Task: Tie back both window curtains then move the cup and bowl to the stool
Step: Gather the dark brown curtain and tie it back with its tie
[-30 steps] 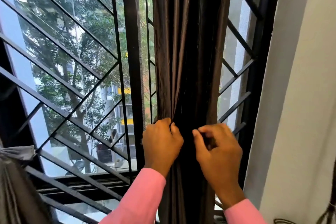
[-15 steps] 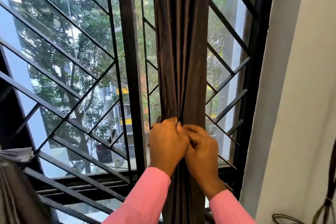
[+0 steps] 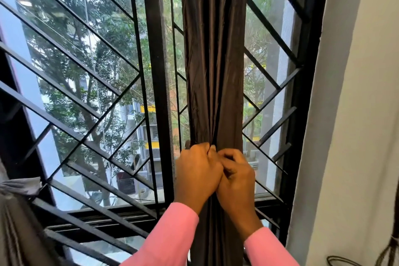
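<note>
a: what's biggest here?
b: the barred window [image 3: 86,75], with trees beyond it. the dark brown curtain [image 3: 213,49] hangs in front of it, bunched into a narrow column just right of the thick middle post.
a: and the hands?
b: the left hand [image 3: 197,174] and right hand [image 3: 236,181] touch each other, both with fingers curled round the gathered cloth, gripping it.

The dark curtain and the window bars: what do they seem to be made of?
Dark curtain: likely a thin woven synthetic or satin-like cloth, dark brown, with a soft sheen along fine creased folds. Window bars: probably metal painted matte black; thin, straight, rigid strips joined at angles.
</note>
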